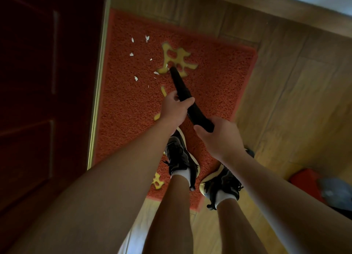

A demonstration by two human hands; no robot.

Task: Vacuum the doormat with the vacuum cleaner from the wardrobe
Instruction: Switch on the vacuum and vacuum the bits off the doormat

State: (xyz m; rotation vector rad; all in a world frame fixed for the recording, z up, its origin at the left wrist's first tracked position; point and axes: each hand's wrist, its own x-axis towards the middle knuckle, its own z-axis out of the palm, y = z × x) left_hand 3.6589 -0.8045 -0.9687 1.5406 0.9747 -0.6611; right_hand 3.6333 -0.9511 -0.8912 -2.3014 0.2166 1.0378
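A red doormat [133, 105] with yellow characters lies on the wooden floor beside a dark door. Several small white scraps [136, 78] are scattered over its upper left part. I hold a slim black handheld vacuum cleaner [181, 89] slanted downward, its nozzle tip touching the mat near the top yellow character. My left hand [176, 107] grips the middle of the vacuum's body. My right hand [219, 137] grips its rear end. My feet in black shoes stand on the mat's near part.
A dark red wooden door [42, 93] with a pale frame strip [98, 93] runs along the mat's left edge. Wooden floor [285, 93] extends to the right. A red and grey object [322, 187] lies on the floor at the right.
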